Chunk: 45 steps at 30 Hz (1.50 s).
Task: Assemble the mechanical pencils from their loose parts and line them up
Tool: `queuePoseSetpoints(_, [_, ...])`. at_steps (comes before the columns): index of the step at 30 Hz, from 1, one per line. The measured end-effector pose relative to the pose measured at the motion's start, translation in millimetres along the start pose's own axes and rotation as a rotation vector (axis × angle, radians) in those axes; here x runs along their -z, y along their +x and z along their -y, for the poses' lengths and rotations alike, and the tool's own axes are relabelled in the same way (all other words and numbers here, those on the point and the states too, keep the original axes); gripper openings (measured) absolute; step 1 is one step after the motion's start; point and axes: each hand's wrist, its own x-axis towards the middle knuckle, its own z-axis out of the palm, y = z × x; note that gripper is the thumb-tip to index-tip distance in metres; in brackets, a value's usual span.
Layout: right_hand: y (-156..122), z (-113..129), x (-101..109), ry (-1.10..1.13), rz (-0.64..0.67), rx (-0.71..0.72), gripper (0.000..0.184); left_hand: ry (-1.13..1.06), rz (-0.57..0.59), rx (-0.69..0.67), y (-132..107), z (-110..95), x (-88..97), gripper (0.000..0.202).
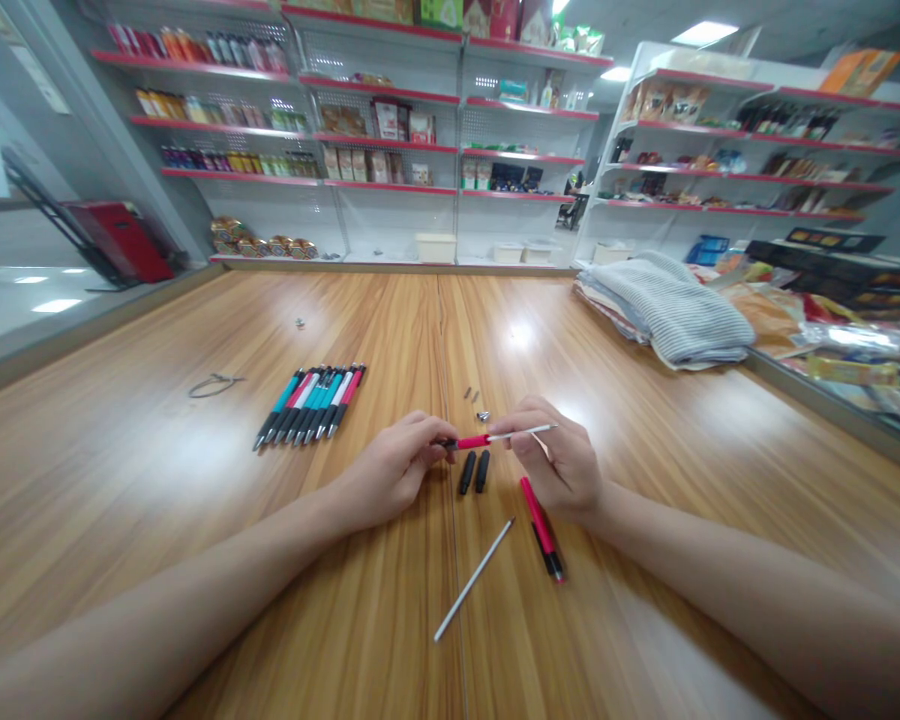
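My left hand (397, 470) is closed around the black end of a pink pen barrel (472, 441), held level above the table. A white pen refill (526, 432) meets the barrel's right end; how far it goes in, I cannot tell. My right hand (566, 460) pinches this refill between thumb and fingers. Just below are two black pen grips (467, 473). A second pink barrel (538, 520) with a black clip lies under my right hand. Nearer to me rests a loose white refill (474, 580). Small springs (471, 394) and silver pen tips (483, 415) lie beyond my hands.
On the left, several assembled pens (311, 405) lie side by side. Farther left is a thin grey loop (216, 384), and a small metal bit (300, 323) lies behind. Folded cloths (667, 310) sit at the right edge, beside packaged goods (855, 340). Shelves (390, 145) stand behind the table.
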Motion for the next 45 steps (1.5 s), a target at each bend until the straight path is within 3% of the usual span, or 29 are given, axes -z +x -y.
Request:
queuePoseSetpoints(8, [-4.4,-2.3,-0.9,-0.013,-0.075,-0.177,0.024,0.02,-0.037,0.045,2.4,-3.1,2.4,0.016])
queuePoseSetpoints(18, [-4.5,-4.3,-0.5,0.044,-0.111,-0.156,0.017,0.001,-0.039,0.042,1.2,0.3,1.9,0.017])
queuePoseSetpoints(33, [-1.8,2.0,2.2,-0.112,-0.161,-0.101,0.016,-0.105,-0.066,0.082,1.9,-0.9,4.0,0.016])
queuePoseSetpoints(41, [-3.1,-1.2,1.5,-0.071,-0.138,-0.172,0.01,-0.094,-0.079,0.094,2.8,0.8,2.9,0.016])
queuePoseSetpoints(45, [-4.2,-4.5,-1.7,0.068,-0.157,-0.317,0.007,-0.11,-0.073,0.096,2.2,2.7,1.8,0.018])
